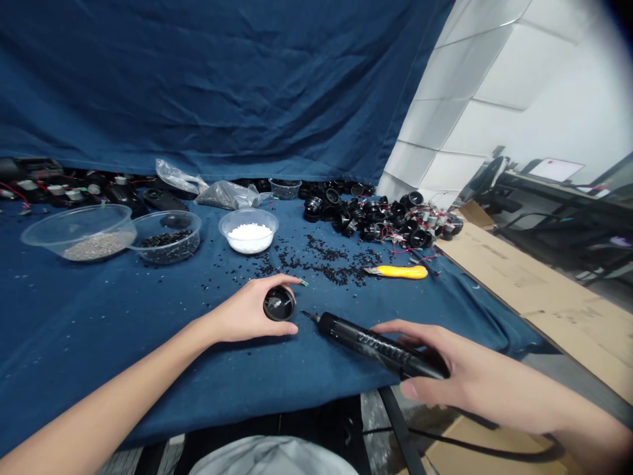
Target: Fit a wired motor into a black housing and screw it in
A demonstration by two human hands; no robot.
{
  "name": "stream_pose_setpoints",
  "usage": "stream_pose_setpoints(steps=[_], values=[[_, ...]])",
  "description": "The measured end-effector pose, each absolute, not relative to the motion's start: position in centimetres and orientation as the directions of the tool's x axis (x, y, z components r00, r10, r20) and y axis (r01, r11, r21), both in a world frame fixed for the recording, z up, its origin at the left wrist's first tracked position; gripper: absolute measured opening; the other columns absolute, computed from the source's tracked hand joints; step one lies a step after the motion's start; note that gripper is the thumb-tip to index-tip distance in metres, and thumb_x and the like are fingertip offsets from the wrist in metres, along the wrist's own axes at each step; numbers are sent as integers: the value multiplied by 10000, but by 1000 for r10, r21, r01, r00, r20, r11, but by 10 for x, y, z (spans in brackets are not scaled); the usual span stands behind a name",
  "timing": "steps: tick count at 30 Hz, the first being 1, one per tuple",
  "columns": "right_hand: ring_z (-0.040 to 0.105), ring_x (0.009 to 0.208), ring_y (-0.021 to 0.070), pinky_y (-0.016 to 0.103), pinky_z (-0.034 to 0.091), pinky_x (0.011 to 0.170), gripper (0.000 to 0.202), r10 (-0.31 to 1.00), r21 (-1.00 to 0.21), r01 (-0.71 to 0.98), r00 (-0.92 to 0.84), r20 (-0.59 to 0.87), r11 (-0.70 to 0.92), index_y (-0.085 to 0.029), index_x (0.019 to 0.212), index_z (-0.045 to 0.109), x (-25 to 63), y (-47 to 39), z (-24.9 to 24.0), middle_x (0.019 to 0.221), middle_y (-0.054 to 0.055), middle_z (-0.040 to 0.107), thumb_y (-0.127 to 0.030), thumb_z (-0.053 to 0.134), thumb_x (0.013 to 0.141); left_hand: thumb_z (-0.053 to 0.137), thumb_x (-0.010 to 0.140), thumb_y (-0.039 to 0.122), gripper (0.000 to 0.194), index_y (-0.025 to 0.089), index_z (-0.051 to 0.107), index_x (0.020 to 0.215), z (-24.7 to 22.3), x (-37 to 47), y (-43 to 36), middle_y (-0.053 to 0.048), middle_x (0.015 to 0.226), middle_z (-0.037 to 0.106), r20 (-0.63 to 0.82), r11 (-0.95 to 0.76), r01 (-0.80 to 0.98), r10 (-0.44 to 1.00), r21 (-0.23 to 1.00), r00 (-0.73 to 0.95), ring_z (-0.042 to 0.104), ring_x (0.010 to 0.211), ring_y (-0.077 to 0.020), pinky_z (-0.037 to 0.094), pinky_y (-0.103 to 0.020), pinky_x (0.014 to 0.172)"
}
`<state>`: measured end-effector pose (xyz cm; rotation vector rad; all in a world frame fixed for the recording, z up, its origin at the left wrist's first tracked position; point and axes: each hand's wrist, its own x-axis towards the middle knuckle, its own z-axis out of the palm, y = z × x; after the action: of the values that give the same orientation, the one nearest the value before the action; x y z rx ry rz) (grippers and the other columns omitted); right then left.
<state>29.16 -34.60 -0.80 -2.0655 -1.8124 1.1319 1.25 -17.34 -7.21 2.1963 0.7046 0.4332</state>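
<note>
My left hand (252, 310) curves around a small round black cup-like part (279, 303), its open side facing up. A small green piece (303, 282) shows at the tip of my left index finger. In my right hand (435, 363) is a black electric screwdriver (376, 346), lying at a slant with its bit pointing left toward the black part. A short gap separates the bit from that part. Beyond my hands, many tiny black pieces (329, 257) are scattered on the blue cloth (198, 369).
A yellow utility knife (400, 272) lies right of the tiny pieces. Clear bowls hold white pieces (250, 237), black screws (168, 244) and greyish bits (99, 244). Black parts with wires (380, 221) are heaped behind. Cardboard (539, 284) borders the right side.
</note>
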Motion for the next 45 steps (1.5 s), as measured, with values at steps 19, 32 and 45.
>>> stream_pose_setpoints(steps=[19, 32, 45], values=[[485, 1251, 312, 420, 382, 1087, 708, 901, -585, 769, -29, -434, -256, -322, 1381, 484, 294, -346, -8, 1393, 11, 519, -576, 673, 747, 762, 693, 343, 679, 241, 481, 1302, -72, 17, -178, -17, 1139, 656, 38, -616, 360, 536, 700, 844, 599, 1071, -233, 424, -335, 967], [510, 1226, 327, 442, 412, 1061, 692, 919, -586, 777, -26, -393, -229, -308, 1365, 515, 296, -343, -9, 1364, 33, 550, -549, 689, 740, 772, 680, 404, 779, 249, 422, 1358, -79, 20, -180, -46, 1150, 655, 48, -605, 377, 568, 702, 822, 596, 1069, -259, 409, -384, 982], [505, 1234, 323, 440, 406, 1068, 702, 918, -590, 777, -38, -394, -221, -297, 1364, 518, 294, -344, -9, 1368, 37, 547, -561, 689, 736, 769, 682, 403, 754, 250, 434, 1340, -79, 22, -181, -38, 1121, 661, 46, -605, 384, 572, 698, 819, 605, 1057, -257, 418, -388, 976]])
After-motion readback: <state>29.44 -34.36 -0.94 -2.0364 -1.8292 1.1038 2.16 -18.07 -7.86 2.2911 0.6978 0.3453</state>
